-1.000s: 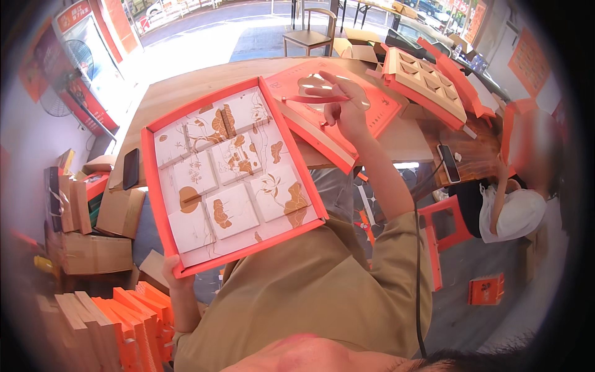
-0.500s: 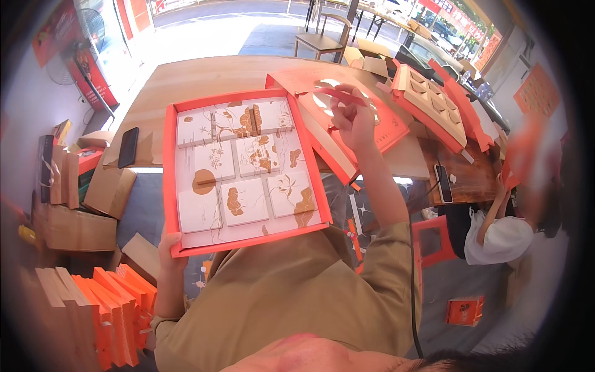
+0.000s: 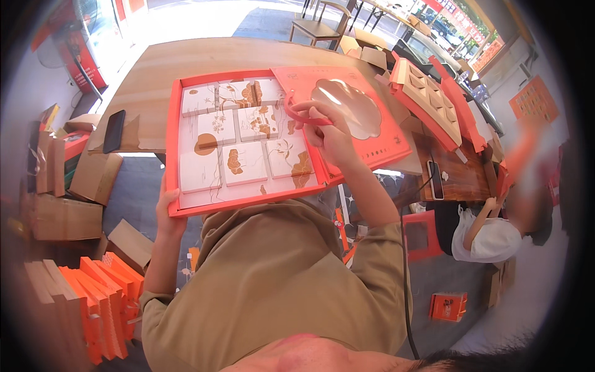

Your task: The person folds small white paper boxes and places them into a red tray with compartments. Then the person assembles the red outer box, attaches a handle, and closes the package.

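Observation:
A shallow red gift box (image 3: 248,204) is tilted up in front of me. Inside it lie several flat white boxes (image 3: 245,163) with gold-brown plant patterns. My left hand (image 3: 168,204) grips its lower left corner. At the box's right side, a red lid (image 3: 385,144) with a scalloped clear window lies opened out. My right hand (image 3: 328,136), fingers closed, pinches a thin red strap (image 3: 290,104) over the seam between box and lid. The strap's lower end is hidden by the hand.
A wooden table (image 3: 180,56) bears a dark phone (image 3: 114,131) at left and red trays with moulded inserts (image 3: 427,99) at right. Orange folded cartons (image 3: 102,307) stand low at left. A seated person (image 3: 486,232) works at right near another phone (image 3: 436,180).
The box has shifted away from my body, and the lid now lies level against its right edge. My right hand has come down and left with the red strap.

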`<control>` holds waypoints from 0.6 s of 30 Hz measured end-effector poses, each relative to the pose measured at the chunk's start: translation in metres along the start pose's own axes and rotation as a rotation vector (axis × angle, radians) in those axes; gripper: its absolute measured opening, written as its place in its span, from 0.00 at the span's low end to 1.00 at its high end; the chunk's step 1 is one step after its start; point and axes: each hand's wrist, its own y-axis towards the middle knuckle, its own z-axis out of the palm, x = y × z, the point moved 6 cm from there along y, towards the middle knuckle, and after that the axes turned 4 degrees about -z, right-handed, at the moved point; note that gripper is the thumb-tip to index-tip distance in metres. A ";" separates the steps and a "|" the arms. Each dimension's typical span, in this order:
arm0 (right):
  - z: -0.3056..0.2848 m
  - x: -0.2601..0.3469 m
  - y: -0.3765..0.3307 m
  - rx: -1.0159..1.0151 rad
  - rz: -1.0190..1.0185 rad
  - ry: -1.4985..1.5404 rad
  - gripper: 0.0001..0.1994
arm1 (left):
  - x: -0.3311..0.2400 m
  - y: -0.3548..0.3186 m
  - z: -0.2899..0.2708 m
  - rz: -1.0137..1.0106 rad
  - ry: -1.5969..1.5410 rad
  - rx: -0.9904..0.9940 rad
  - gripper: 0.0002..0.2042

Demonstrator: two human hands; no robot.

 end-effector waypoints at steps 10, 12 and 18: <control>-0.028 0.009 -0.088 -0.036 -0.194 -1.080 0.33 | 0.012 -0.001 0.000 0.104 0.147 -0.043 0.43; -0.033 0.004 -0.107 0.029 -0.242 -1.242 0.35 | 0.017 0.002 -0.001 0.105 0.151 -0.054 0.44; -0.047 -0.019 -0.125 -0.145 -0.405 -1.374 0.30 | 0.018 0.004 -0.005 0.096 0.132 -0.037 0.42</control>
